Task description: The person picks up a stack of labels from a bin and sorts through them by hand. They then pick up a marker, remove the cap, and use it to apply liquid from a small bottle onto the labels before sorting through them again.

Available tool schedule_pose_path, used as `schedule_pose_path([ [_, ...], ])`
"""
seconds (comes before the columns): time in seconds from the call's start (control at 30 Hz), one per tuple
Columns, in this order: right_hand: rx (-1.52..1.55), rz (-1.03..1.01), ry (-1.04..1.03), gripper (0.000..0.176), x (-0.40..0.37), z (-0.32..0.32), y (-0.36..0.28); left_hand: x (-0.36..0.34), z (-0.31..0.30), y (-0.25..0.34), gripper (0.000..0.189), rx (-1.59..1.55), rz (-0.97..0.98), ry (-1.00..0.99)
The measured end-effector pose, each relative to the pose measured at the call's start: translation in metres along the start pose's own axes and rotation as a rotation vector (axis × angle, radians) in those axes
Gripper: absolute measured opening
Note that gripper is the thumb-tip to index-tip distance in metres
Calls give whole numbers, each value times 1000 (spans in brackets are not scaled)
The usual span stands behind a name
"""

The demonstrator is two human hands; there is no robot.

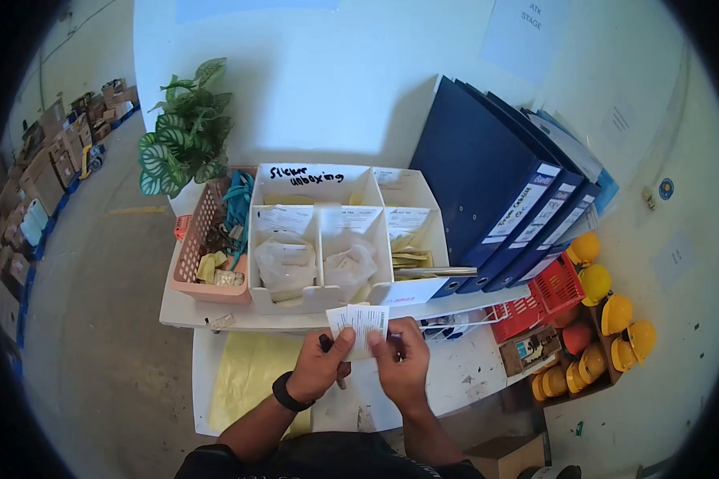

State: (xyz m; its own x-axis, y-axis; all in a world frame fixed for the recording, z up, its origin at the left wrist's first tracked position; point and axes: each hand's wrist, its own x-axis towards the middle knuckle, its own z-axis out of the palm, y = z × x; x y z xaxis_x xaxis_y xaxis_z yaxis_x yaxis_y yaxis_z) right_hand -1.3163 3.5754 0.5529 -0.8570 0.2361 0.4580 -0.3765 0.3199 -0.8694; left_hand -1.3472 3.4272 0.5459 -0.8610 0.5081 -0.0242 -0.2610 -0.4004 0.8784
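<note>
Several small white printed paper slips (358, 323) are fanned out between my two hands, just in front of the divided box. My left hand (321, 366) is closed, its thumb pressing on the slips' left side. A dark, thin object, perhaps a pen, also shows between its fingers. With thumb and fingers, my right hand (401, 361) pinches the slips' lower right side. Behind them stands the white divided box (287, 299), marked "Sticker unboxing". Its front compartments hold clear plastic bags (285, 263) and yellowish paper packets (407, 257).
Left of the box are a pink basket (185, 267) of odds and ends and a leafy plant (185, 132). Blue binders (479, 176) lean at the right. Lower down lie a yellow sheet (248, 375), a red crate (547, 291) and yellow hard hats (615, 315).
</note>
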Motion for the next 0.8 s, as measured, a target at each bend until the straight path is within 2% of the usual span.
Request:
schedule_pose_path([
  [0.03, -203, -119, 8, 18, -6, -3, 3, 0, 5, -2, 33, 26, 0, 97],
  [0.07, -183, -56, -6, 21, -15, -3, 9, -1, 8, -5, 32, 53, -1, 194],
  [0.1, -189, -42, 0, 21, -24, -2, 18, -2, 8, -9, 32, 52, -16, 189],
  [0.17, 66, 256, 12, 23, -38, -3, 35, -5, 4, -18, 30, 91, -57, 205],
  [0.2, 130, 295, 35, 26, -39, -4, 34, -8, 0, -24, 30, 86, -65, 208],
  [0.23, 129, 303, 31, 26, -39, -4, 37, -11, -7, -29, 28, -33, -119, 149],
  [0.27, 182, 287, 113, 29, -40, -1, 43, -13, -10, -32, 27, -152, -172, 91],
  [0.33, 238, 293, 204, 35, -42, 0, 45, -15, -9, -30, 26, -134, -177, 137],
  [0.43, 202, 424, 118, 35, -47, -8, 48, -14, -10, -33, 26, -56, -174, 225],
  [0.63, 187, 461, 243, 24, -52, -2, 56, -11, -10, -46, 25, -41, -134, 351],
  [0.77, 195, 699, 291, 25, -57, -9, 57, -13, -15, -57, 26, 28, -130, 407],
  [0.8, 205, 629, 306, 23, -63, -10, 62, -14, -21, -64, 28, 63, -138, 420],
])
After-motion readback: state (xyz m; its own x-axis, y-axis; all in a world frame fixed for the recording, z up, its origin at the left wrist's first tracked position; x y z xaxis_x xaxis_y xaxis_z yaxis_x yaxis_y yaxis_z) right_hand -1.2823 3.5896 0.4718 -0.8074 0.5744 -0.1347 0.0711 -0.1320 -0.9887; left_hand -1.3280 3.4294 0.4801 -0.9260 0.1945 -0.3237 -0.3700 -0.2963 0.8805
